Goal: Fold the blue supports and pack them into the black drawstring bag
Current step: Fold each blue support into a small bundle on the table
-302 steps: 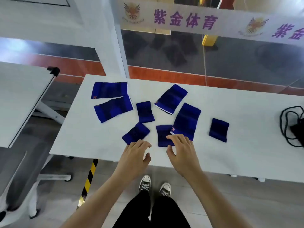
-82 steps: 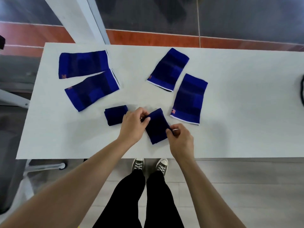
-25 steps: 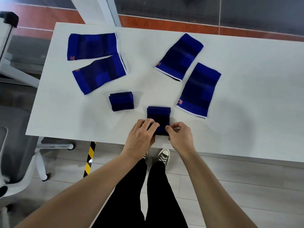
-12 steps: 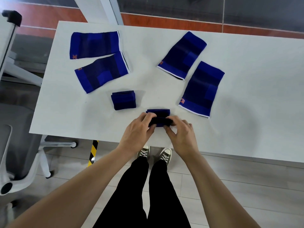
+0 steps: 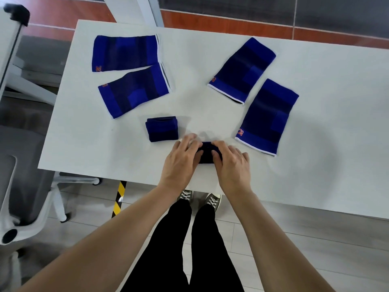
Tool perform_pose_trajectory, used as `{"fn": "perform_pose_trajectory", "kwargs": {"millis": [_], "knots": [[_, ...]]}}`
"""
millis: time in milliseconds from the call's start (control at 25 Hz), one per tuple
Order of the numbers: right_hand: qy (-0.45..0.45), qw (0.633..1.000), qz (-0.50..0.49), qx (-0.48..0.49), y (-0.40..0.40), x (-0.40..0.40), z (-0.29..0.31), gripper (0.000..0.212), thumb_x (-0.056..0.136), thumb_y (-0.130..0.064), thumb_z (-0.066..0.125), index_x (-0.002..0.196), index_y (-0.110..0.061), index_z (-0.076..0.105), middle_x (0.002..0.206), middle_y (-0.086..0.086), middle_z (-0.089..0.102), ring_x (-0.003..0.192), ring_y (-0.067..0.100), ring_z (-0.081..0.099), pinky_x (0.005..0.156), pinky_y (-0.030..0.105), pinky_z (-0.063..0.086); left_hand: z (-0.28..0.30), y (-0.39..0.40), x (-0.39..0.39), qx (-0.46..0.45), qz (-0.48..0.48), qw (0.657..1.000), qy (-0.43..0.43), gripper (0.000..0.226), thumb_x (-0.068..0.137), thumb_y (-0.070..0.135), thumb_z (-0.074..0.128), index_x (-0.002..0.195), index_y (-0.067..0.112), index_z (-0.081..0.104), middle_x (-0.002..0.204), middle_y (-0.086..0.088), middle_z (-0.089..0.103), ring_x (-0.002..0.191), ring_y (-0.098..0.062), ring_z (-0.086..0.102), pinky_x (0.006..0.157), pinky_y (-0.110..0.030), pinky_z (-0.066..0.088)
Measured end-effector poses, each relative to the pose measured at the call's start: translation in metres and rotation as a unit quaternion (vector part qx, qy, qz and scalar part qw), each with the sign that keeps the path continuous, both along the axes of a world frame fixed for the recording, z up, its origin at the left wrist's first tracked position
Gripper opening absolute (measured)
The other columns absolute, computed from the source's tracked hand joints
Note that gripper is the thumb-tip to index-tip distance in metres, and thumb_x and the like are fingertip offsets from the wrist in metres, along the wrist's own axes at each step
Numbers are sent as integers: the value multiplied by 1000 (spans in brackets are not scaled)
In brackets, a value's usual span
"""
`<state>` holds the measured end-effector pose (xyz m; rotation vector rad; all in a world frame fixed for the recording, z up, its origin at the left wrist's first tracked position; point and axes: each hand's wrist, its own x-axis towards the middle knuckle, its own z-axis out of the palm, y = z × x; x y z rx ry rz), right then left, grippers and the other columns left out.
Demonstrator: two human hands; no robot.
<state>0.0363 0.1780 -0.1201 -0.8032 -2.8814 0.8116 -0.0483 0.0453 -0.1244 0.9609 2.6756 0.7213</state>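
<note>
A: Why are both hands bunched over that one support [image 5: 207,153]?

B: Pressing the fold flat, I'd say. The left hand [image 5: 181,163] and right hand [image 5: 231,165] lie on its two ends with fingers laid over the cloth (fairly straight, more pressing than pinching), so the bundle can't spring open. It sits on the surface [image 5: 336,131] near the front edge, right before the person.

A: And the small one [image 5: 162,128] just left of it?

B: Already folded, by the look of it, and set aside within easy reach, probably so the done ones gather together.

A: The rest?

B: Four lie flat beyond the held support: two [image 5: 125,52] [image 5: 133,92] to the far left, almost touching each other, and two [image 5: 242,69] [image 5: 269,116] to the right, spread apart so each can be picked singly.

A: The bag?

B: Not in view, so packing seems some way off.
</note>
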Motion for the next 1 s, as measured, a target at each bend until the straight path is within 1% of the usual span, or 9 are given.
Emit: {"fn": "perform_pose_trajectory", "kwargs": {"millis": [120,200,280,400,560,680,840,920,1000], "knots": [[-14,998,-19,53,2,-7,-1,19,96,-27,61,115,-27,64,87,-1,59,86,25,55,82,40,38,-8,1,-6,-20,-17,995,95,16,100,23,56,110,14,64,104,-1,65,87,-26,53,78,-39,50],[-10,995,-17,94,3,-14,0,23,91,-23,68,114,-25,66,97,2,55,92,26,53,87,39,36,-10,3,-13,-31,-31,988,145,13,100,22,57,107,14,65,99,-2,65,85,-26,53,81,-39,47],[-8,992,8,128,2,-22,-2,28,87,-17,71,114,-22,66,112,2,59,106,26,54,98,40,34,-10,7,-20,-35,-37,984,170,11,98,19,58,106,15,64,98,-3,65,88,-27,54,85,-39,44],[15,990,33,140,8,-37,-4,27,86,-10,71,110,-20,66,115,-5,67,125,21,53,115,47,26,-9,14,-32,-42,-37,979,198,11,94,14,65,105,15,64,97,-3,66,98,-29,57,98,-40,42],[29,988,41,146,14,-52,-11,26,88,-9,69,113,-19,67,114,-5,69,130,20,52,121,48,19,-12,21,-50,-66,-50,971,223,18,92,5,64,109,13,64,101,-5,68,126,-35,52,119,-46,26],[37,989,34,137,14,-66,-14,28,89,-11,69,116,-19,68,121,-2,68,129,24,52,119,46,23,-11,25,-63,-94,-42,970,222,20,93,5,62,111,12,63,102,-7,69,129,-37,50,120,-48,24],[25,991,10,129,22,-66,-2,33,97,-27,58,130,-22,62,137,4,56,123,25,50,108,40,31,-5,31,-69,-123,23,978,167,20,94,13,64,114,14,61,107,-5,70,128,-37,49,117,-46,27],[3,990,-44,132,31,-45,5,43,95,-36,58,133,-18,56,131,5,57,117,27,52,102,41,36,-2,32,-70,-120,31,981,150,17,97,18,59,114,14,61,108,-6,70,123,-36,51,113,-45,31],[-44,982,-115,143,45,-26,7,53,87,-52,62,124,-15,56,119,5,58,109,29,53,95,44,39,2,33,-72,-131,28,982,131,18,96,21,58,112,15,61,109,-6,68,118,-34,51,107,-44,34]]}}
